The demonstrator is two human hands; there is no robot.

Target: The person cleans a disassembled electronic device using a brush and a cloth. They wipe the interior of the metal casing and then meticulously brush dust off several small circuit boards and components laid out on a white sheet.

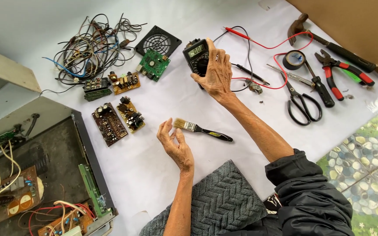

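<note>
A white sheet (154,175) is covering the bench, and an opened amplifier chassis (36,175) is sitting at its left edge, boards and red and white wires showing inside. A grey textured cloth (215,201) is lying across the person's lap. At the far left a tangle of loose wires (88,48) is lying beside a black fan grille (158,41), with a green circuit board (154,64) and several brown boards (119,118) spread below them. To the right, a hammer (329,41), red-handled pliers (344,72), black scissors (300,98), a screwdriver (318,87) and a roll of black tape (295,60) are lying close together.

The right hand (217,72) is closing its grip around a black multimeter (196,54), thumb near the dial, display facing up; the meter is sitting in the middle far part of the sheet. Its red probe lead (259,43) and black probe (250,73) are trailing off to the right, free. The left hand (176,146) is hovering with its grip loose and holding nothing, fingertips just beside the bristles of a small paintbrush (200,130).

Judging from this, steadying the meter well is calling for keeping the thumb off the display, so the reading stays visible, and letting the leads run untangled.
</note>
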